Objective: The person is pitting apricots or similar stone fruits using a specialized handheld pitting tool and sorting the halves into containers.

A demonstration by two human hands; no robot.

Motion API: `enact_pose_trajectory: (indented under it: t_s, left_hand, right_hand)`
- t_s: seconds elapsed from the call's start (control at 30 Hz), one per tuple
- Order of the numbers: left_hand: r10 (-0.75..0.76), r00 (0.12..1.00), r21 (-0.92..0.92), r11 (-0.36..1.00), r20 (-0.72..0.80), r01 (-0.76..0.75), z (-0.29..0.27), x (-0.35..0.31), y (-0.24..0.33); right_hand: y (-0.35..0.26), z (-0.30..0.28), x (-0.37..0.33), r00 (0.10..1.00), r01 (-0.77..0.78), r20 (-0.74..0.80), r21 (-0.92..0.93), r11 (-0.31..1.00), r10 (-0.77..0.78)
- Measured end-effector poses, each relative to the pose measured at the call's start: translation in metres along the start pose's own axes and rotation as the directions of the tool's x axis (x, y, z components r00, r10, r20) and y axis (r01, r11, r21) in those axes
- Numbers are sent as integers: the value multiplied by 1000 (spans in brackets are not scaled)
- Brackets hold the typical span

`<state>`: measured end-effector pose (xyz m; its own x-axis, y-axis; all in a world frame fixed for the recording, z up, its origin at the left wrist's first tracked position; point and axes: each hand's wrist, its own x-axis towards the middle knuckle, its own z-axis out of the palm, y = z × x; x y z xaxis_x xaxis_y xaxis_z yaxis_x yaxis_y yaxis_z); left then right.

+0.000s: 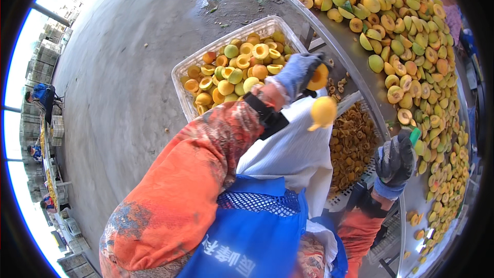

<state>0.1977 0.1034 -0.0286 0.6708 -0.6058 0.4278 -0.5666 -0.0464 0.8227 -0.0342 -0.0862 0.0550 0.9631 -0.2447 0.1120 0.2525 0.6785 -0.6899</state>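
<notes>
Fruit halves (261,50) crated left, heaped right.
L to R: white crate (179,90) full of halves, near edge blocked by orange sleeve (170,175); white cloth (293,149) partly screening lower crate (371,172) of brown pieces (350,146); left hand (303,74) curled at white crate's right corner, one half (319,78) at fingers, can't tell if pinched; yellow piece (323,112) just below; right hand (395,159) fisted round green piece (415,136), beside loaded tabletop (357,59).
</notes>
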Motion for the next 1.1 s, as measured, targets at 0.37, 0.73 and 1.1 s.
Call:
enact_pose_trajectory:
  t_s: [0.37,0.73,1.1]
  left_hand:
    - [-582,788,589,571,-203,573,-116,-71,-114]
    - [-658,751,844,374,-50,384,-71,-3,-199]
    - [-928,342,-96,331,146,939,-111,99,-256]
  right_hand:
    - [45,-46,-65,704,-322,-696,-137,937,141]
    - [70,-38,-55,438,-541,-896,-198,817,73]
    - [91,-96,-63,300,-693,-933,-69,718,200]
